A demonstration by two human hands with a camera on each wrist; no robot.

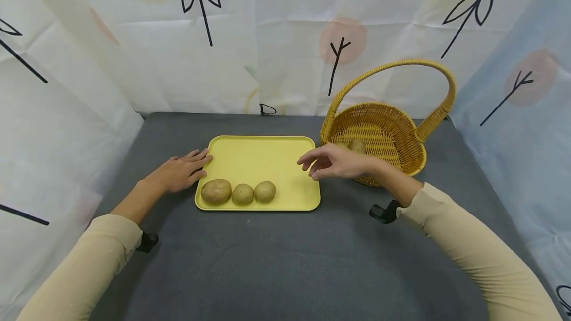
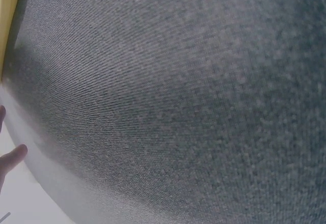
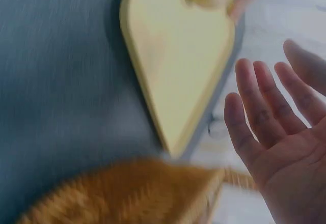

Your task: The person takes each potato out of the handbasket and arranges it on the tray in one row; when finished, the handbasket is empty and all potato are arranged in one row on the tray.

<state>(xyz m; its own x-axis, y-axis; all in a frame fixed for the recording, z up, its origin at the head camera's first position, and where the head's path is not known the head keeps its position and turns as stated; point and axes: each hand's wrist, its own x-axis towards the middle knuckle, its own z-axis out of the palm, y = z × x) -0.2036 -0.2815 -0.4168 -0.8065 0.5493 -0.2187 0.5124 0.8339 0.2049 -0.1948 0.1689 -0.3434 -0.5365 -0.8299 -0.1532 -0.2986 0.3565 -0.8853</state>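
A yellow tray [image 1: 258,157] lies on the table, with a large potato [image 1: 216,191] and two smaller potatoes, one in the middle [image 1: 243,194] and one to the right [image 1: 265,191], in a row along its near edge. My left hand [image 1: 180,171] rests at the tray's left edge, fingertips right at the rim. Over the tray's right edge hovers my right hand [image 1: 336,161], its fingers loosely bent and nothing between them. The right wrist view shows that hand's palm [image 3: 300,158] bare. Behind it, a woven basket [image 1: 379,113] holds a potato [image 1: 357,145]; my hand and forearm hide part of the basket.
The basket's tall arched handle [image 1: 412,63] rises at the back right. A dark grey cloth [image 1: 285,261] covers the table. Printed white curtains [image 1: 285,53] hang behind and at both sides. A black wrist strap [image 1: 383,213] shows at my right sleeve.
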